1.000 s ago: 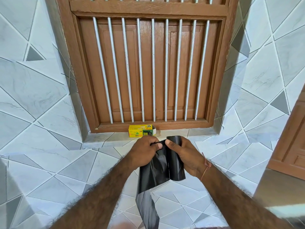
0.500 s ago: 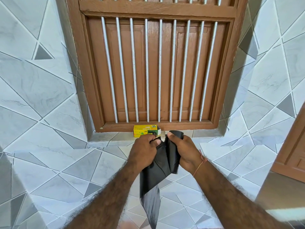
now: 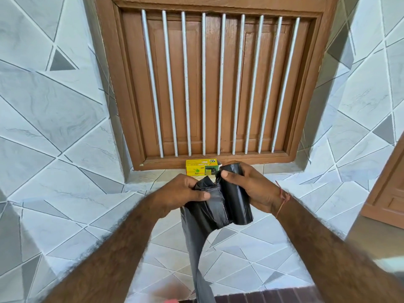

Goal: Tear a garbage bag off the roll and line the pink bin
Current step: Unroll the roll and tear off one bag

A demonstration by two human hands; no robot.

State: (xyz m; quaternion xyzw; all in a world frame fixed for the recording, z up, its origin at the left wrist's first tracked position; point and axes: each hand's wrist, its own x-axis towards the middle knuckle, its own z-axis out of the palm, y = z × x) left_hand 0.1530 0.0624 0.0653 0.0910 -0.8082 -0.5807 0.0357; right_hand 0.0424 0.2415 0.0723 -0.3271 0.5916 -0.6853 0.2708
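Pinching the loose garbage bag point(image 3: 207, 204) in my left hand point(image 3: 181, 193), fingers clamped on its bunched top, I grip the roll point(image 3: 237, 200) in my right hand point(image 3: 251, 189), fingers wrapped around it. Thin, limp, slippery film: best held close beside the perforation. The pink bin isn't visible.
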